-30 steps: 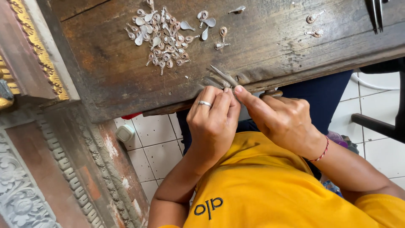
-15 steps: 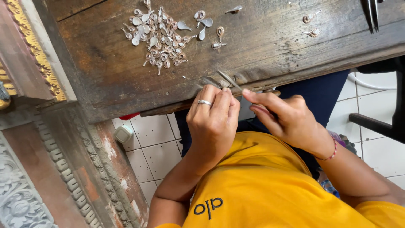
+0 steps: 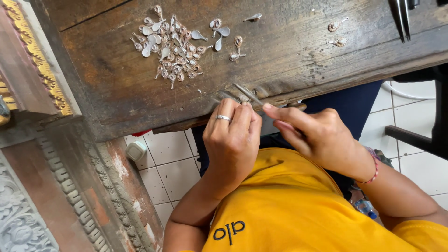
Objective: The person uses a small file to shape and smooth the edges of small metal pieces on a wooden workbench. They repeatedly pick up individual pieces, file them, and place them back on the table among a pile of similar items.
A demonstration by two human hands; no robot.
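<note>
The person in a yellow shirt point(image 3: 289, 210) works at the near edge of a worn wooden workbench point(image 3: 289, 56). The left hand point(image 3: 232, 140), with a ring point(image 3: 223, 118) on one finger, is curled with its fingertips pressed against the bench edge; whether it pinches anything there cannot be told. The right hand point(image 3: 322, 137) sits just beside it, fingers closed around a thin metal file point(image 3: 248, 94) whose tip slants up and left over the bench edge, right above the left fingertips. The two hands are close together, nearly touching. Further back on the bench lies a heap of small silver teardrop-shaped pieces point(image 3: 170, 44), with two more such pieces point(image 3: 337, 33) well apart to the right. Dark tweezers point(image 3: 400, 18) lie at the far right corner.
</note>
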